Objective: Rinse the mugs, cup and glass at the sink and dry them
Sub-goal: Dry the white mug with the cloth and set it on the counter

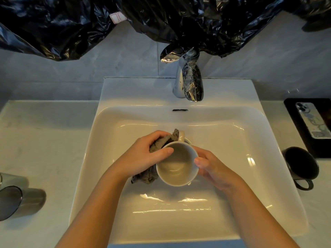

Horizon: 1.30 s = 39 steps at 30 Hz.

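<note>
A white mug [176, 164] is held over the middle of the white sink [265, 144], its mouth facing me and its handle pointing away. My left hand [145, 156] presses a grey cloth [161, 142] against the mug's left side, thumb on the rim. My right hand [213, 167] grips the mug's right side. A dark mug [302, 167] stands on the counter right of the sink. A grey glass [19, 201] lies at the left edge, with another pale cup [12, 179] just behind it.
The chrome tap [189, 81] stands behind the basin, no water running. A phone [312, 120] lies on a black tray [293, 111] at the right. Black plastic sheeting [179, 20] hangs along the wall above the pale counter [44, 140].
</note>
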Tool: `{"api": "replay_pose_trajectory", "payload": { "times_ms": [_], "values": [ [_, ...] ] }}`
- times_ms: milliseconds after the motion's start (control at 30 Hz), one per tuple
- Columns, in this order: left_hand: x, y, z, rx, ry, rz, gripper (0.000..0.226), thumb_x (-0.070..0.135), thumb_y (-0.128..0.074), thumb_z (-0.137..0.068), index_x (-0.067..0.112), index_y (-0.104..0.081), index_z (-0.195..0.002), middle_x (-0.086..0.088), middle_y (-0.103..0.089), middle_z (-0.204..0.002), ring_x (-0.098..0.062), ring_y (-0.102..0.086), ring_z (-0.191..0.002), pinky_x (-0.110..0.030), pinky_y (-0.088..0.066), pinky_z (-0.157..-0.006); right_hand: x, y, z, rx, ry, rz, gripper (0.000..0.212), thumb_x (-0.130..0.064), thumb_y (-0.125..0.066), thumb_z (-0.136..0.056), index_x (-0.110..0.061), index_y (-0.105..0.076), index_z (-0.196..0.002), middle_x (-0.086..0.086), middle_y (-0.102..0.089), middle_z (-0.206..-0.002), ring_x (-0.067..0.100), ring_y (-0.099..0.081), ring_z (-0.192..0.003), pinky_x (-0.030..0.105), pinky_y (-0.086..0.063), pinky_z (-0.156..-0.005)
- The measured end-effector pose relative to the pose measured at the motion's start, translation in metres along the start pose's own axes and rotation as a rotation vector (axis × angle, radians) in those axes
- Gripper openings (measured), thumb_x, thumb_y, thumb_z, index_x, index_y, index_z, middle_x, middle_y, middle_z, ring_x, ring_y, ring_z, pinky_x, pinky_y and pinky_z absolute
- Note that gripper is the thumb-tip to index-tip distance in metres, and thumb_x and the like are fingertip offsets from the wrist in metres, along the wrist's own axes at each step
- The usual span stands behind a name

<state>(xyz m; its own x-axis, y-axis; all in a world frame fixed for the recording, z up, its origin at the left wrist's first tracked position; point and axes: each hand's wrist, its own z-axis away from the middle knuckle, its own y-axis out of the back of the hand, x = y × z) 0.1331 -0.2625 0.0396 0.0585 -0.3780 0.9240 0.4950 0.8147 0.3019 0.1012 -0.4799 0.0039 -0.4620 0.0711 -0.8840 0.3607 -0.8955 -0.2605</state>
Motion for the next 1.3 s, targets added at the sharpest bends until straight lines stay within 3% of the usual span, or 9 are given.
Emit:
{"api": "replay_pose_trajectory", "payload": {
  "times_ms": [100,267,467,567,667,833,1000,1133,1300],
  "values": [
    [-0.004,-0.009,0.002,0.150,-0.001,0.105,0.027,0.038,-0.060,-0.082,0.032,-0.065,-0.108,0.019,-0.067,-0.100,0.002,-0.061,-0.093,-0.010,-0.047,-0.074,-0.001,0.000,-0.002,0.020,0.012,-0.022,0.088,-0.071,-0.077,-0.059,-0.023,-0.060,-0.131,0.008,-0.063,-0.129,0.024,-0.061,-0.118,0.034,-0.053,-0.087],
    [-0.007,-0.024,0.001,0.439,0.009,0.215,0.029,0.037,-0.057,-0.081,0.028,-0.067,-0.106,0.021,-0.069,-0.097,0.005,-0.062,-0.091,-0.008,-0.046,-0.073,0.001,-0.001,-0.006,-0.001,0.019,-0.134,0.091,-0.060,-0.080,-0.066,-0.016,-0.051,-0.139,0.014,-0.059,-0.136,0.031,-0.058,-0.124,0.043,-0.051,-0.100],
    [0.001,-0.036,0.003,0.581,-0.055,0.140,0.019,0.026,-0.063,-0.089,0.036,-0.066,-0.105,0.028,-0.068,-0.096,0.010,-0.060,-0.094,-0.004,-0.044,-0.074,0.002,-0.001,-0.006,0.073,0.062,-0.141,0.089,-0.062,-0.079,-0.066,-0.009,-0.056,-0.133,0.017,-0.062,-0.130,0.032,-0.059,-0.123,0.040,-0.051,-0.099],
    [0.003,-0.033,0.003,0.571,-0.111,0.115,0.020,0.033,-0.062,-0.086,0.040,-0.063,-0.104,0.028,-0.067,-0.100,0.008,-0.061,-0.096,-0.005,-0.044,-0.076,0.002,0.000,-0.004,0.065,0.076,-0.138,0.087,-0.062,-0.079,-0.065,-0.010,-0.058,-0.131,0.017,-0.063,-0.128,0.031,-0.060,-0.120,0.038,-0.053,-0.094],
    [0.006,-0.023,0.001,0.400,-0.149,0.076,0.030,0.046,-0.048,-0.089,0.033,-0.064,-0.111,0.022,-0.067,-0.103,0.000,-0.062,-0.098,-0.010,-0.046,-0.078,-0.002,0.002,-0.001,0.052,0.095,-0.118,0.090,-0.065,-0.079,-0.063,-0.010,-0.057,-0.131,0.016,-0.063,-0.127,0.028,-0.062,-0.116,0.036,-0.053,-0.091],
    [0.007,-0.010,-0.005,0.280,-0.143,0.042,0.032,0.037,-0.036,-0.099,0.036,-0.065,-0.113,0.020,-0.068,-0.108,-0.002,-0.062,-0.102,-0.014,-0.046,-0.084,-0.005,-0.004,-0.001,0.065,0.098,-0.101,0.090,-0.068,-0.080,-0.058,-0.014,-0.060,-0.127,0.009,-0.067,-0.119,0.024,-0.064,-0.112,0.031,-0.053,-0.085],
    [0.007,-0.019,-0.006,0.473,-0.121,0.159,0.025,0.018,-0.049,-0.099,0.020,-0.073,-0.091,0.007,-0.070,-0.084,-0.004,-0.063,-0.078,-0.015,-0.049,-0.068,-0.003,-0.007,-0.005,0.111,0.114,-0.033,0.086,-0.070,-0.079,-0.056,-0.027,-0.062,-0.128,0.008,-0.064,-0.125,0.029,-0.059,-0.120,0.043,-0.053,-0.093],
    [0.006,-0.027,-0.006,0.652,-0.099,0.189,0.024,0.011,-0.057,-0.094,0.023,-0.068,-0.076,0.016,-0.067,-0.070,0.001,-0.060,-0.069,-0.011,-0.046,-0.062,-0.005,-0.009,-0.003,0.095,0.124,-0.062,0.079,-0.068,-0.080,-0.057,-0.030,-0.064,-0.125,0.003,-0.066,-0.120,0.022,-0.062,-0.115,0.032,-0.052,-0.086],
    [0.012,-0.040,-0.006,0.847,-0.082,0.188,0.027,0.013,-0.056,-0.094,0.023,-0.063,-0.070,0.017,-0.061,-0.062,0.000,-0.056,-0.063,-0.009,-0.042,-0.058,-0.007,-0.008,-0.001,0.049,0.130,-0.157,0.074,-0.064,-0.082,-0.058,-0.027,-0.067,-0.121,0.003,-0.068,-0.116,0.019,-0.065,-0.108,0.030,-0.054,-0.082]
  ]
}}
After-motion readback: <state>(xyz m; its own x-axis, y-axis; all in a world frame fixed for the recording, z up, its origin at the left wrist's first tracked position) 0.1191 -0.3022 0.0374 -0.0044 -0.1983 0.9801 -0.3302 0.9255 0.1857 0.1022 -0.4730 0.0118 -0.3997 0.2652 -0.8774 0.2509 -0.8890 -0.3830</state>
